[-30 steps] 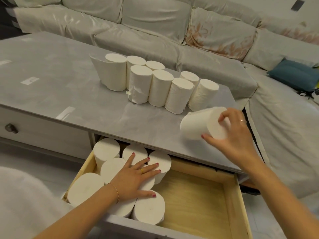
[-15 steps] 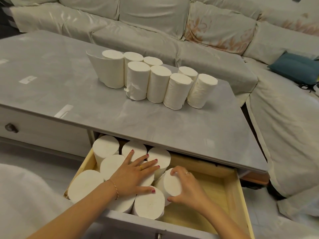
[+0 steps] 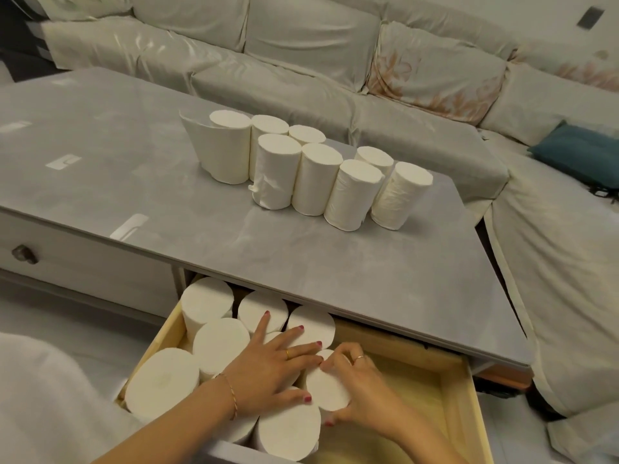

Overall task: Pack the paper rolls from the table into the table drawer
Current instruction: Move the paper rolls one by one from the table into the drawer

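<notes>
- Both hands are down in the open drawer (image 3: 464, 406), which is pulled out from under the grey worktop (image 3: 134, 182).
- The left hand (image 3: 268, 366) lies flat, fingers spread and straight, pressing on the tops of the upright rolls in the drawer (image 3: 219, 343), which fill its left part.
- The right hand (image 3: 360, 393) curls around one paper roll (image 3: 326, 385), thumb under its near edge and fingers over the far side, so that roll is gripped.
- The gripped roll sits tilted, its round end facing up and toward the camera, just right of the packed cluster and touching the left hand's fingertips.
- It is wedged between the roll at the drawer's front (image 3: 288, 430) and the one at the back right of the cluster (image 3: 313, 324).
- The drawer's right half shows bare wooden floor.
- Up on the worktop, the remaining rolls (image 3: 315, 179) stand upright in a tight group, well apart from both hands; the leftmost one has a loose flap of paper sticking out.
- A covered sofa (image 3: 301, 45) runs behind the worktop, with a blue cushion (image 3: 572, 150) at the right.
- A closed drawer with a dark knob (image 3: 25, 254) sits to the left of the open one.
</notes>
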